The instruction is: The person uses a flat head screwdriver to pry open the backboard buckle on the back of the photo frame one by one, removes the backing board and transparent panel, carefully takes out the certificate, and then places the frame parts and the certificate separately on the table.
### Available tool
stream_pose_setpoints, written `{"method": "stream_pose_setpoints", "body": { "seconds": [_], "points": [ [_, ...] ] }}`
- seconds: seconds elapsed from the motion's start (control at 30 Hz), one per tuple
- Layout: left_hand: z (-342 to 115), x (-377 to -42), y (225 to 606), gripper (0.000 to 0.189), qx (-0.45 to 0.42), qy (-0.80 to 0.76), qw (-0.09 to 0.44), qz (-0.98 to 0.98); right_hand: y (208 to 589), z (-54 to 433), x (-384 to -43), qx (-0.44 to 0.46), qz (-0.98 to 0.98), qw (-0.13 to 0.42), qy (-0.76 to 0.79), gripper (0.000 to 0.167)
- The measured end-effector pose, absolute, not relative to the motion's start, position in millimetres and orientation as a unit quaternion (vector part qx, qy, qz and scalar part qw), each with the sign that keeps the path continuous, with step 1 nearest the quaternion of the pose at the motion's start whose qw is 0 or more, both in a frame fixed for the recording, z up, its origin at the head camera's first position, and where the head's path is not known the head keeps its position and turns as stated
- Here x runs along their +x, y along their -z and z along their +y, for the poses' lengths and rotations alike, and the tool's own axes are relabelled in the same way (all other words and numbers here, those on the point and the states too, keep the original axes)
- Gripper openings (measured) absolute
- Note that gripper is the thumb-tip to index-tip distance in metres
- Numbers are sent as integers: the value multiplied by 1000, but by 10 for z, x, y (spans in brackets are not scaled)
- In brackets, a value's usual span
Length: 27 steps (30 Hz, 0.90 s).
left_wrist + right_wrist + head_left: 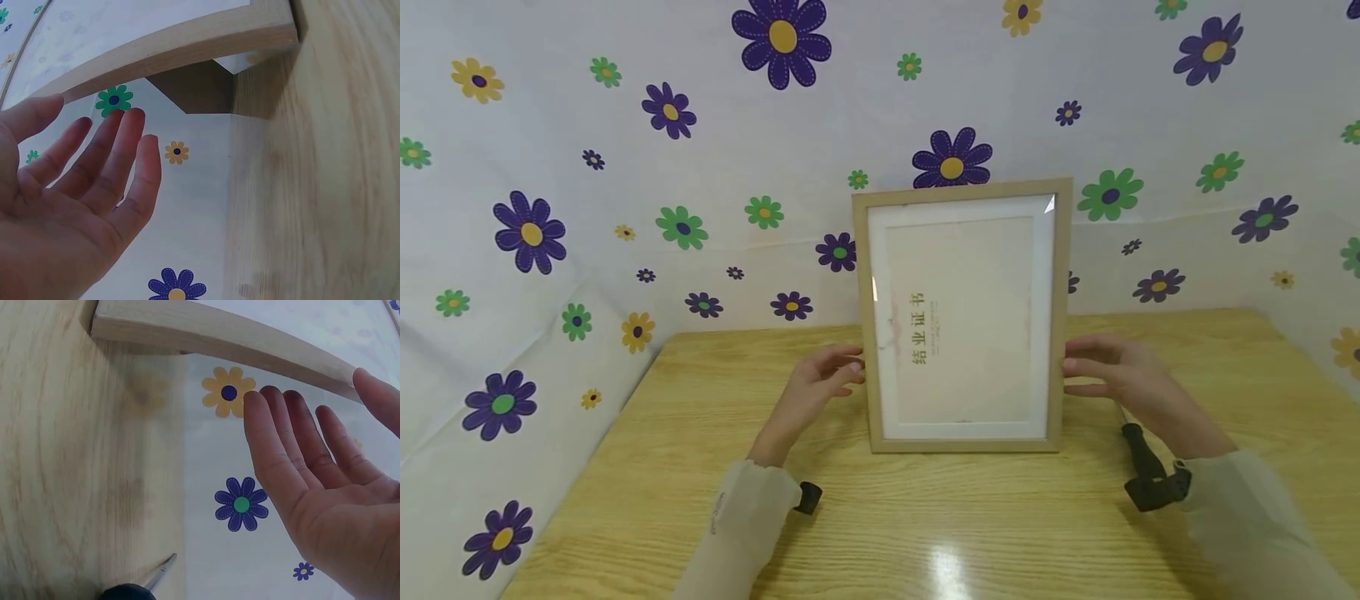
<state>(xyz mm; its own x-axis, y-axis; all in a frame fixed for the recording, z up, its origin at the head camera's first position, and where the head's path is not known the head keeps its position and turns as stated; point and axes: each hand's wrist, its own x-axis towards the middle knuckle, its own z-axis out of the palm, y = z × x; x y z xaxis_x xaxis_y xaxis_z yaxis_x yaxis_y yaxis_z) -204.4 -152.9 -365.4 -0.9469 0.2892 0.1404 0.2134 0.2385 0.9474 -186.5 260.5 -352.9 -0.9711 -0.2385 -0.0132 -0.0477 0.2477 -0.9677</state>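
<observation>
A light wooden picture frame (965,445) stands upright on the table, leaning back slightly, with a cream certificate (977,325) inside a white mat. The certificate's gold characters run sideways. Beside the frame's left edge is my left hand (812,387), its fingers relaxed and the thumb tip right at the wood. In the left wrist view that palm faces the frame, with a dark support panel (200,87) behind it. My right hand (1123,383) is at the opposite edge, fingertips close to the wood. Its fingers are extended in the right wrist view, gripping nothing.
A screwdriver (1142,454) with a dark handle lies on the wood-grain table (700,433), beneath the right forearm. Behind the table hangs a white cloth (850,108) printed with purple, green and yellow flowers. Dark wrist cameras are strapped at both sleeves.
</observation>
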Motion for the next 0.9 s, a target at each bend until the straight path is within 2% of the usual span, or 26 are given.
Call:
{"method": "stream_pose_setpoints", "body": {
  "seconds": [0.27,0.47,0.7,0.9],
  "points": [
    [-1434,-2099,3658,40,159,-584,44,795,3548,2510,-1885,-110,795,77,591,47],
    [-1389,-2136,3660,37,162,-568,26,807,3533,2465,-1873,-129,806,70,573,48],
    [-1372,-2131,3637,32,193,-554,2,810,3586,2457,-1868,-180,801,24,571,36],
    [-1365,-2141,3655,34,182,-555,-10,811,3637,2438,-1842,-203,799,-14,566,31]
  ]
}}
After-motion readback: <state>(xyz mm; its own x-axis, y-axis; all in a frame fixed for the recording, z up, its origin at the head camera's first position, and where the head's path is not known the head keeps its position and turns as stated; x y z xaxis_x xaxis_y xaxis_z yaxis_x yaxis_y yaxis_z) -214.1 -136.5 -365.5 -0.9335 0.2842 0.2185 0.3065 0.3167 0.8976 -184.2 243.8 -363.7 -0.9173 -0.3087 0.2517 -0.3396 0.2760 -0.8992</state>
